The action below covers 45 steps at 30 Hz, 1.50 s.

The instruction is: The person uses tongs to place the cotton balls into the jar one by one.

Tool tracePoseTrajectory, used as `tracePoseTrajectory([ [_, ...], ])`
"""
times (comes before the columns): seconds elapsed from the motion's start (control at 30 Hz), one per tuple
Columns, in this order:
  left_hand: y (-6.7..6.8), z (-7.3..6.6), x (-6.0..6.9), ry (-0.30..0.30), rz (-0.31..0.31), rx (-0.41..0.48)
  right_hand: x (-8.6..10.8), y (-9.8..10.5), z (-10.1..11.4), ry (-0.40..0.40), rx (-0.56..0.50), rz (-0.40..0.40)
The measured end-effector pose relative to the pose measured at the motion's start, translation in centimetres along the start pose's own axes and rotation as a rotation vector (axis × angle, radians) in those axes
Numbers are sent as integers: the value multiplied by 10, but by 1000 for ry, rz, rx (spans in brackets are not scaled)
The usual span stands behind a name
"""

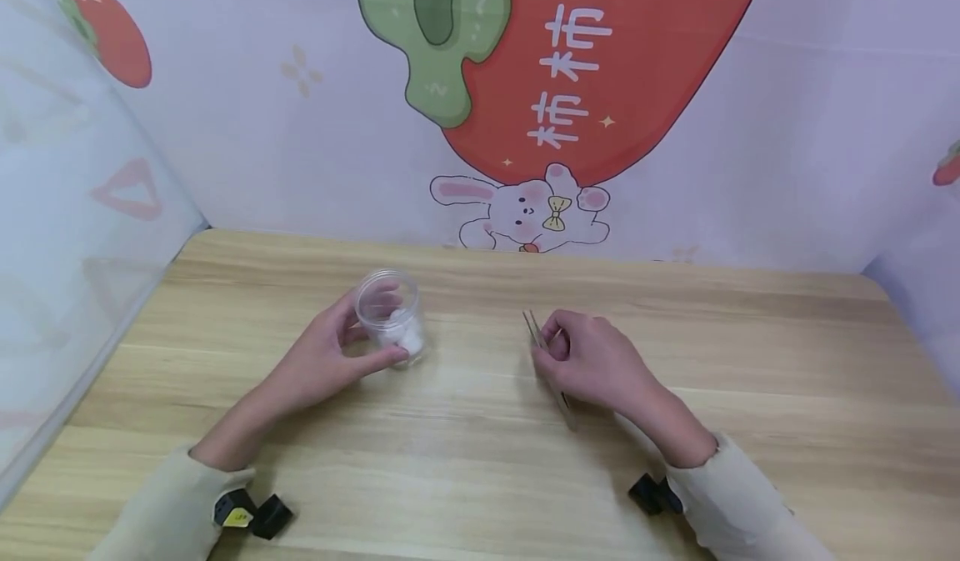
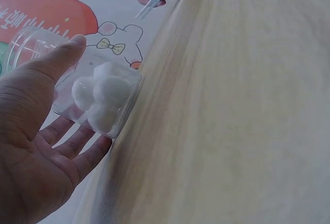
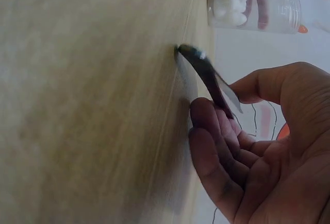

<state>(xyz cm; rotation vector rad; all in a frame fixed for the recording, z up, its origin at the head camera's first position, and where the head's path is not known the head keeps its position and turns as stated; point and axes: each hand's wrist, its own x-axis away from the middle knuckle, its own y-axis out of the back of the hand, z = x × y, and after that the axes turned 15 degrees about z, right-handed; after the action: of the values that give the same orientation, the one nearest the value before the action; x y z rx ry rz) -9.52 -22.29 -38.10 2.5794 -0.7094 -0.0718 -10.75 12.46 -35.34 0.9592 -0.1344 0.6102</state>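
Note:
A clear, open-topped plastic jar (image 1: 388, 303) stands left of centre on the table, several white cotton balls (image 2: 105, 96) at its bottom. My left hand (image 1: 330, 351) grips it from the left, thumb on the near side and fingers around the far side. To the right, my right hand (image 1: 596, 361) pinches metal tweezers (image 1: 561, 403) between thumb and fingers. Their tips point away toward the back, and the joined rear end points at the table's front. In the right wrist view, the tweezers (image 3: 203, 72) slant close to the tabletop.
The wooden table (image 1: 450, 478) ends at the back against a printed cloth (image 1: 300, 127) with a persimmon and a rabbit. Another cloth (image 1: 67, 211) hangs along the left side. Black wrist devices (image 1: 251, 515) sit on both sleeves.

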Motion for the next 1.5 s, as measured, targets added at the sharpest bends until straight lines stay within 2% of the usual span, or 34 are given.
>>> tracePoseTrajectory([
  [0.2,-1,-1,1,-1,11,19,5,0,-3,-72,73,58],
  [0.47,-1,-1,-1,-16,8,4,8,-1,-3,-101,203,46],
  [1.1,0,-5,0,-7,17,15,10,-2,-1,-79,244,50],
  [1.33,1,-4,1,2,16,9,12,1,-1,-69,285,96],
  [1.5,0,-4,0,1,18,0,12,6,-2,-68,259,133],
])
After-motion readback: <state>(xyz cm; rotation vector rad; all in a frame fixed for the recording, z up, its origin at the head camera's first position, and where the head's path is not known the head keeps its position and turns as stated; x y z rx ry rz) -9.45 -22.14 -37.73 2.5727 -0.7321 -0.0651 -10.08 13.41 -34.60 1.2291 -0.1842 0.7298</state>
